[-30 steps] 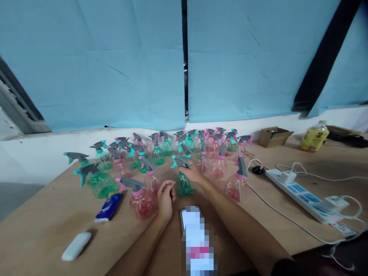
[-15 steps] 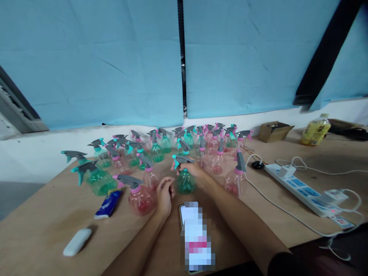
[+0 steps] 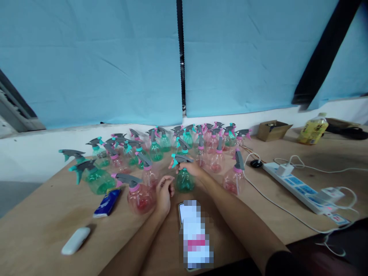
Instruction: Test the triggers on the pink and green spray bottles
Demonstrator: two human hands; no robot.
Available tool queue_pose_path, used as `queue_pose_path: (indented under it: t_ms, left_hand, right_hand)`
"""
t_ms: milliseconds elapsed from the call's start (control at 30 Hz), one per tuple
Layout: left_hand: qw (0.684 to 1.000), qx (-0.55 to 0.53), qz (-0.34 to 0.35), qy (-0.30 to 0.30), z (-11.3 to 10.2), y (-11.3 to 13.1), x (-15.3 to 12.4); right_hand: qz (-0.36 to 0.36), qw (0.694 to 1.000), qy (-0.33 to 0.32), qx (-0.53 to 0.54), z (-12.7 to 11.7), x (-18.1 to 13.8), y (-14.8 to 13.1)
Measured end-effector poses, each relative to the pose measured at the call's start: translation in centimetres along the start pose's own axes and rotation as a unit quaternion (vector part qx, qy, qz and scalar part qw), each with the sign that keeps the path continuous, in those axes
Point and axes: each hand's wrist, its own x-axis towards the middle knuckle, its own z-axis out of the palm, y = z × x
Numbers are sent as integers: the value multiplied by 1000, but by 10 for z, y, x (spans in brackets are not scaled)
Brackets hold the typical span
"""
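My right hand [image 3: 190, 168] is wrapped around the neck and grey spray head of a green spray bottle [image 3: 184, 181], which stands upright on the table with its teal trigger pointing left. Just left of that bottle, my left hand [image 3: 165, 188] rests with its fingers curled in, and I see nothing in them. Beside the left wrist stands a pink spray bottle [image 3: 140, 199] with a grey head. Another pink spray bottle [image 3: 151, 176] is behind the left hand. A phone [image 3: 193, 234] with a blurred-out screen lies between my forearms.
Several more green and pink spray bottles [image 3: 156, 151] crowd the wooden table [image 3: 37, 214] toward the wall. At left lie a blue packet [image 3: 107, 203] and a white case [image 3: 76, 240]. Rightward are a power strip [image 3: 296, 188] with cables, a cardboard box [image 3: 274, 131] and a yellow-labelled drink bottle [image 3: 312, 130].
The whole view has shifted very slightly. Both hands keep the same pose, and the green spray bottle stays in place under my right hand.
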Motion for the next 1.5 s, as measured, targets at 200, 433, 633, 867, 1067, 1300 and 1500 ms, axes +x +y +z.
queue_pose_path:
  t_ms: [200,433,633,867,1067,1300,1500]
  left_hand:
    - [1000,4,2,-3,-1,-1,0]
    - [1000,8,0,-3,0,-1,1]
    - [1000,11,-3,-1,0,-1,1]
    - [1000,16,-3,-1,-1,-1,0]
    - [1000,20,-4,-4,-1,-1,0]
    - [1000,28,-3,-10,-1,-2,1]
    - [999,36,1,-18,-2,-2,1]
  right_hand:
    - [28,999,19,2,4,-2,-4]
    - [7,1000,11,-13,1,0,0]
    - [18,1000,24,0,3,-2,1]
    - [10,999,26,-21,2,-1,1]
    - [14,1000,24,-3,7,-4,-3]
    - [12,999,39,-15,5,-3,2]
    - [22,999,32,-1,9,-4,0]
